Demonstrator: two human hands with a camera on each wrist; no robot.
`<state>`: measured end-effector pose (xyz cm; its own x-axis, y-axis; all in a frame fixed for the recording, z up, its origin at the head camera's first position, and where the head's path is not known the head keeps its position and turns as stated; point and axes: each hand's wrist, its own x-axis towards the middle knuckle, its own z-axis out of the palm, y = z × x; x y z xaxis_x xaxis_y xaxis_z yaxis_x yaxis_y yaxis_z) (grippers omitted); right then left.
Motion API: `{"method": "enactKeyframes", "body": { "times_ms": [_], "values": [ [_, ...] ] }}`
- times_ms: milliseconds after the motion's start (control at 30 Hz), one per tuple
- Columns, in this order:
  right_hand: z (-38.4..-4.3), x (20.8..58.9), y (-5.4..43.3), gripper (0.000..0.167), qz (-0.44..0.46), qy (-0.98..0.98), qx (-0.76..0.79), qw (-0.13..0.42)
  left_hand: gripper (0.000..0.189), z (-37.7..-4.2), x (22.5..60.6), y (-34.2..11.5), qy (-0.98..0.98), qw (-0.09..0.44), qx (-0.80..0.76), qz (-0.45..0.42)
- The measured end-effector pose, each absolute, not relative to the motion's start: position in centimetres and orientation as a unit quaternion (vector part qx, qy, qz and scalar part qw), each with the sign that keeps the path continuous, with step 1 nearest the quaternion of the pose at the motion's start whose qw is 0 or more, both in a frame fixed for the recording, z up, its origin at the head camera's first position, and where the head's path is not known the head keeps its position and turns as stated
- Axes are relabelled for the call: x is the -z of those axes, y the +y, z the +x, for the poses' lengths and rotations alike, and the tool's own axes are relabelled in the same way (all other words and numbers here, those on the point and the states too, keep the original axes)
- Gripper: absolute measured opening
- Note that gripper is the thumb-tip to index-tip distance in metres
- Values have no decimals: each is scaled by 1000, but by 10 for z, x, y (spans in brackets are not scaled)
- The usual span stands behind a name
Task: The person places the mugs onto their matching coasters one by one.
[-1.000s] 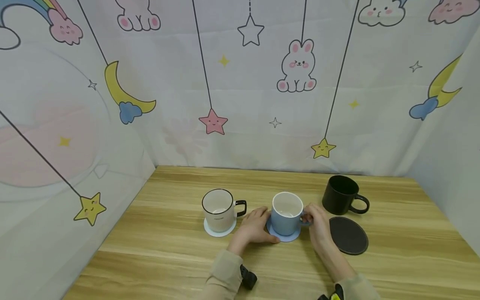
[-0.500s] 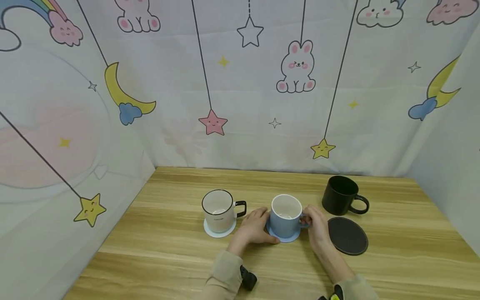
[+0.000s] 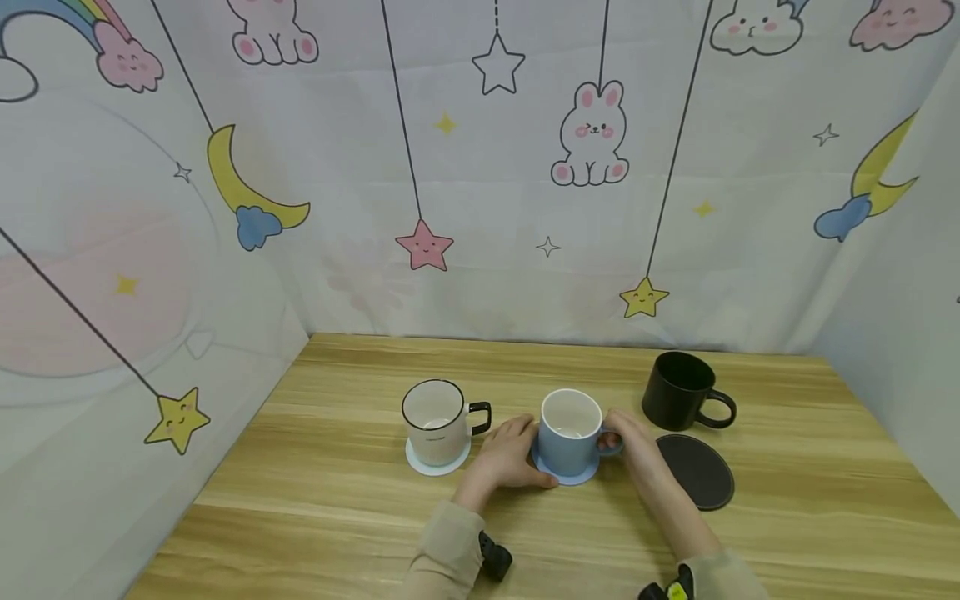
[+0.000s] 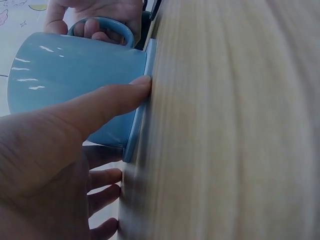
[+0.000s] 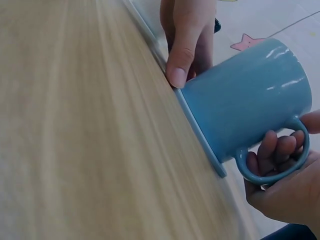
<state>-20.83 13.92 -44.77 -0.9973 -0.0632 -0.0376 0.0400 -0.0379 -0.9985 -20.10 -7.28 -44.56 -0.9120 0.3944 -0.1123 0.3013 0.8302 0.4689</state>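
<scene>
In the head view a light blue mug [image 3: 570, 442] with a white inside stands upright on a round blue coaster [image 3: 564, 478]. My right hand [image 3: 630, 442] holds the mug's handle [image 3: 611, 442], at its right side. Curled fingers [image 5: 282, 150] pass through the handle in the right wrist view. My left hand [image 3: 510, 457] holds the coaster at its left side, the thumb [image 4: 117, 100] on its near edge and the other fingers farther back. In the left wrist view the mug's base rests flat on the coaster; the index fingertip is partly hidden behind it.
A white mug [image 3: 435, 421] with a black rim and handle stands on a pale coaster [image 3: 415, 461] to the left. On the right, a black mug [image 3: 677, 392] stands behind a black round coaster [image 3: 701, 473]. A printed curtain [image 3: 480, 183] closes off the wooden table's [image 3: 337, 517] back.
The blue mug has come down slightly toward me onto the coaster. My right hand has shifted a little at the handle, while my left hand has stayed in place.
</scene>
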Motion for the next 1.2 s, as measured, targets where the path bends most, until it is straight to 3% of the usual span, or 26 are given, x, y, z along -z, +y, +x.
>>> {"method": "enactKeyframes", "body": {
  "times_ms": [267, 600, 900, 1200],
  "values": [
    [-209, 445, 147, 28, -32, 706, 703, 75, 87, -201, 445, -71, 952, 97, -228, 181],
    [-209, 442, 149, 26, -31, 752, 656, 54, 83, -196, 445, -64, 960, 59, -216, 167],
    [-203, 442, 160, 32, -58, 798, 593, 87, 82, -187, 446, -63, 966, 45, -207, 146],
    [-193, 433, 169, 38, -50, 812, 576, 84, 70, -178, 436, -58, 973, 27, -190, 127]
  ]
}}
